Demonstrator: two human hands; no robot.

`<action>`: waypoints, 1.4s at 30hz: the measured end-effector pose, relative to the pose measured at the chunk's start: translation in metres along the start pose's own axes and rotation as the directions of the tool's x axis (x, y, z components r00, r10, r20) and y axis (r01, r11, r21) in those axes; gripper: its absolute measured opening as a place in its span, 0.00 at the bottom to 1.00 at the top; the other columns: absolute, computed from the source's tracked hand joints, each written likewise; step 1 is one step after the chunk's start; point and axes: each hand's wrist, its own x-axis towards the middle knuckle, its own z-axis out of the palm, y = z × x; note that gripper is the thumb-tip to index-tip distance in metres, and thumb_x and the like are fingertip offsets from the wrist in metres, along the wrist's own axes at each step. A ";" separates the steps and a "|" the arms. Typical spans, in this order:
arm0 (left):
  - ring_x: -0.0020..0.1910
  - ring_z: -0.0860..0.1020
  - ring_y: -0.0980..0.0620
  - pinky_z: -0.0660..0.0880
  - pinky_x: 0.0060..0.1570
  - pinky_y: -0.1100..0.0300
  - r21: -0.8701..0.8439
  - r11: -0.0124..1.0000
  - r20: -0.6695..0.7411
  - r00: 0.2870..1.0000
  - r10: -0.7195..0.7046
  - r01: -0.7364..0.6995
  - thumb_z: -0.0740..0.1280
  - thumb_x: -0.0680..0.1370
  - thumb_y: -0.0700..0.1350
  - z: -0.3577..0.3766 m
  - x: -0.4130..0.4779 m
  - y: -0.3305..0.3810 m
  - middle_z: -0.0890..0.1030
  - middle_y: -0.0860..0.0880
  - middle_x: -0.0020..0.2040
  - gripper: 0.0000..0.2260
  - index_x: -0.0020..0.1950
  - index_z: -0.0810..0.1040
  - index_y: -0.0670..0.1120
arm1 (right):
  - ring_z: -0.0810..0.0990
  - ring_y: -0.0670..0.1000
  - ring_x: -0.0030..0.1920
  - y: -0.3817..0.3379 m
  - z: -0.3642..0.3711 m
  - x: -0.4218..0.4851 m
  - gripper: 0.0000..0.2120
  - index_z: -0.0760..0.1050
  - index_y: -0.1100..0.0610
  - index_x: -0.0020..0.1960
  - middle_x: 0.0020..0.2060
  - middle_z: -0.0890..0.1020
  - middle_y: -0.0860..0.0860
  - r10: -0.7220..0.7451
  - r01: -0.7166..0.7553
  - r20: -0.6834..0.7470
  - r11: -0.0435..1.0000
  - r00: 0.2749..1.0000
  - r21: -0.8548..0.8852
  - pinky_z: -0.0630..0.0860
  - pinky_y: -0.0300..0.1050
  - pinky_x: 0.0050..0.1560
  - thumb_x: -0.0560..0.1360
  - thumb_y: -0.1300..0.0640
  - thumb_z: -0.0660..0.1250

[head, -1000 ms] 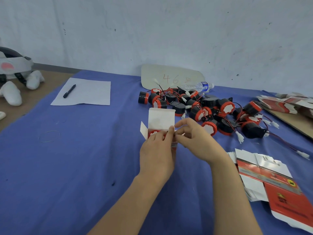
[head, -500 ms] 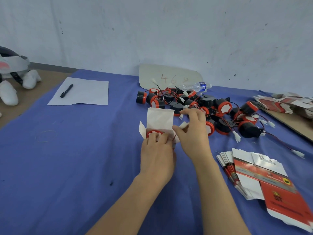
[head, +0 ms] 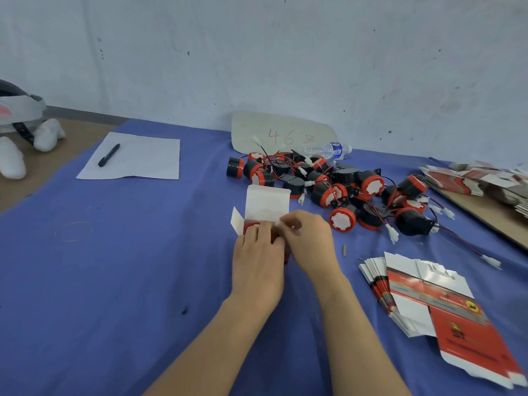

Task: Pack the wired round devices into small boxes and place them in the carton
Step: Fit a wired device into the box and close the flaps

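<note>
Hands meet at the small box (head: 267,202) on the blue cloth (head: 114,281). We see the left hand (head: 258,261) gripping the box from the near side, fingers curled over its open mouth, where a red-rimmed round device (head: 251,225) sits inside. The right hand (head: 310,241) pinches the box's right edge with bent fingers; blur hides which part. The pile of wired devices (head: 343,184) lies just behind, the flat box blanks (head: 423,295) at the right.
</note>
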 end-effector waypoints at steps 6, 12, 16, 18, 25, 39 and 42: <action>0.62 0.68 0.52 0.64 0.58 0.61 -0.050 0.999 -0.035 0.999 -0.023 0.021 0.58 0.80 0.43 -0.001 0.002 -0.001 0.71 0.53 0.64 0.14 0.65 0.72 0.49 | 0.70 0.51 0.56 -0.001 0.001 0.000 0.09 0.79 0.53 0.56 0.52 0.79 0.48 -0.037 0.037 0.004 0.994 0.999 -0.103 0.70 0.49 0.56 0.79 0.54 0.64; 0.63 0.67 0.50 0.64 0.57 0.60 -0.033 0.999 -0.029 1.000 0.013 -0.014 0.58 0.80 0.42 0.000 0.000 0.000 0.71 0.51 0.65 0.13 0.61 0.76 0.48 | 0.69 0.52 0.59 -0.001 0.000 0.001 0.14 0.74 0.46 0.65 0.56 0.78 0.47 -0.064 0.091 0.107 0.957 0.992 -0.274 0.63 0.44 0.52 0.81 0.52 0.58; 0.63 0.67 0.52 0.63 0.59 0.61 -0.056 0.998 -0.050 0.999 -0.001 -0.002 0.58 0.80 0.43 0.001 0.000 -0.001 0.70 0.52 0.66 0.14 0.66 0.72 0.49 | 0.68 0.53 0.59 -0.002 -0.002 0.001 0.14 0.75 0.44 0.64 0.56 0.78 0.47 -0.048 0.084 0.125 0.950 0.991 -0.300 0.59 0.43 0.48 0.81 0.52 0.57; 0.62 0.68 0.52 0.64 0.58 0.61 -0.056 0.998 -0.066 0.998 -0.015 0.011 0.57 0.80 0.43 0.001 0.002 -0.002 0.71 0.53 0.65 0.14 0.66 0.68 0.49 | 0.68 0.53 0.58 -0.003 -0.002 0.003 0.15 0.75 0.44 0.63 0.56 0.78 0.47 -0.053 0.095 0.134 0.940 0.990 -0.327 0.58 0.44 0.47 0.81 0.54 0.56; 0.61 0.70 0.52 0.65 0.57 0.61 -0.065 0.998 -0.078 0.997 -0.020 0.015 0.59 0.79 0.42 0.002 0.002 -0.002 0.73 0.52 0.64 0.14 0.64 0.69 0.49 | 0.68 0.51 0.53 -0.012 -0.001 0.006 0.13 0.79 0.44 0.55 0.47 0.81 0.46 -0.050 0.090 0.126 0.938 0.991 -0.334 0.54 0.43 0.45 0.80 0.57 0.58; 0.75 0.52 0.49 0.53 0.69 0.59 -0.345 0.927 -0.132 0.970 -0.203 0.147 0.73 0.71 0.53 -0.007 0.008 -0.024 0.50 0.45 0.77 0.48 0.78 0.43 0.47 | 0.65 0.63 0.61 -0.030 -0.003 0.024 0.15 0.77 0.48 0.60 0.59 0.68 0.58 0.134 0.060 0.329 0.854 0.935 -0.516 0.64 0.54 0.61 0.78 0.61 0.60; 0.65 0.65 0.52 0.60 0.55 0.69 -0.494 0.866 -0.086 0.986 -0.142 0.082 0.72 0.73 0.45 0.001 0.007 -0.020 0.65 0.49 0.69 0.46 0.78 0.41 0.50 | 0.64 0.62 0.62 -0.025 0.000 0.022 0.14 0.78 0.47 0.59 0.61 0.66 0.58 0.126 0.035 0.276 0.858 0.953 -0.512 0.63 0.53 0.61 0.78 0.60 0.60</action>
